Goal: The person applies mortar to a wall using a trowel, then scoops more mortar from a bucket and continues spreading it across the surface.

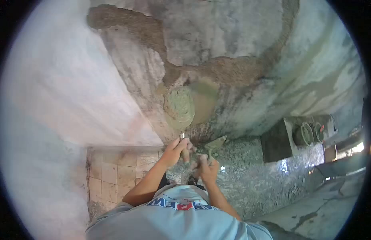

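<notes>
My left hand [176,151] is closed round the handle of a round pan [179,108], which bears a heap of wet grey-green mortar [180,105] and is held out in front of the wall. Close by on the right, my right hand [208,168] grips a trowel [215,145], its pointed blade angled up and to the right. Some mortar shows on the blade. Behind the pan, a damp patch [205,100] marks the wall, below a rough brown band of plaster [229,70].
Tiles [109,176] cover the floor at the lower left; rubble and wet debris [253,180] lie on the right. A dark box-like block [277,142] stands at the right, beside buckets [303,134]. A pale wall [73,80] rises on the left.
</notes>
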`<state>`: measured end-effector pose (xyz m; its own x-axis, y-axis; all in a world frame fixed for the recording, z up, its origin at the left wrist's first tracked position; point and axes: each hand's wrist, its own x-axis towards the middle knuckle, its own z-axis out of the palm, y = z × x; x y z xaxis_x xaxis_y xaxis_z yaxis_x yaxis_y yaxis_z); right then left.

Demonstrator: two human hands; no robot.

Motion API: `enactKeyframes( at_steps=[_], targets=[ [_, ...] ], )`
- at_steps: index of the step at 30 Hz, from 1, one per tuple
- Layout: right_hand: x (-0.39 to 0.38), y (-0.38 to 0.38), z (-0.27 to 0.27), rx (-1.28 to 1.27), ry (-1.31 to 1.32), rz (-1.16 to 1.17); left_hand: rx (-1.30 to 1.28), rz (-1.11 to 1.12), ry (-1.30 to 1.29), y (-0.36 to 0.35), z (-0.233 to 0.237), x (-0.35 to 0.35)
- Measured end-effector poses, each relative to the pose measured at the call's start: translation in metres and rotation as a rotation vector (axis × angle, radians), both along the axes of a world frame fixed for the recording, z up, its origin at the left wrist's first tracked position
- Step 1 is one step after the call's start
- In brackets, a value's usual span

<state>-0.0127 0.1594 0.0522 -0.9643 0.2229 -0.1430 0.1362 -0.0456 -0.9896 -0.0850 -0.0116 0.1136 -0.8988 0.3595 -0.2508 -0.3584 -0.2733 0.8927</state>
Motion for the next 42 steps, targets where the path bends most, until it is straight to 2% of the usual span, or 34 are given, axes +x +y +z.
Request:
enactKeyframes(
  at_steps=[3, 4, 7, 8, 11, 12, 15, 18, 21, 24, 27, 29, 32, 38, 42],
  targets=[
    [-0.014, 0.023, 0.013, 0.161, -0.115, 0.089, 0.193, 0.116, -0.187, -0.033, -0.011, 0.007],
    [-0.02, 0.029, 0.015, 0.191, -0.08, 0.134, 0.225, 0.175, -0.189, -0.041, -0.02, 0.009],
    [-0.044, 0.028, 0.036, 0.333, 0.038, 0.244, -0.125, 0.379, -0.244, -0.061, -0.029, 0.021],
    [-0.05, 0.023, 0.052, 0.417, 0.088, 0.286, -0.069, 0.392, -0.185, -0.064, -0.037, 0.024],
    [-0.072, 0.003, 0.077, 0.735, 0.341, 0.384, -0.159, 0.401, -0.077, -0.088, -0.076, 0.029],
    [-0.075, -0.005, 0.082, 0.851, 0.443, 0.412, -0.134, 0.413, -0.016, -0.091, -0.072, 0.029],
    [-0.08, -0.037, 0.102, 0.958, 0.331, 0.441, -0.069, 0.361, -0.039, -0.114, -0.077, 0.024],
    [-0.082, -0.06, 0.108, 1.032, 0.357, 0.354, -0.175, 0.299, -0.004, -0.14, -0.071, 0.015],
    [-0.086, -0.072, 0.1, 1.077, 0.441, 0.254, -0.176, 0.272, 0.08, -0.167, -0.077, 0.005],
    [-0.095, -0.076, 0.092, 1.174, 0.478, 0.176, -0.196, 0.171, 0.049, -0.197, -0.072, -0.002],
    [-0.099, -0.086, 0.085, 1.236, 0.493, 0.065, -0.231, 0.162, 0.059, -0.219, -0.094, -0.009],
    [-0.107, -0.089, 0.083, 1.236, 0.532, -0.024, -0.338, 0.072, 0.096, -0.238, -0.106, -0.014],
    [-0.118, -0.097, 0.093, 1.291, 0.535, -0.096, -0.4, 0.001, 0.173, -0.249, -0.094, -0.013],
    [-0.13, -0.101, 0.082, 1.312, 0.564, -0.096, -0.434, -0.028, 0.274, -0.254, -0.098, -0.004],
    [-0.121, -0.109, 0.076, 1.309, 0.53, -0.083, -0.424, -0.003, 0.338, -0.242, -0.057, -0.001]
  ],
)
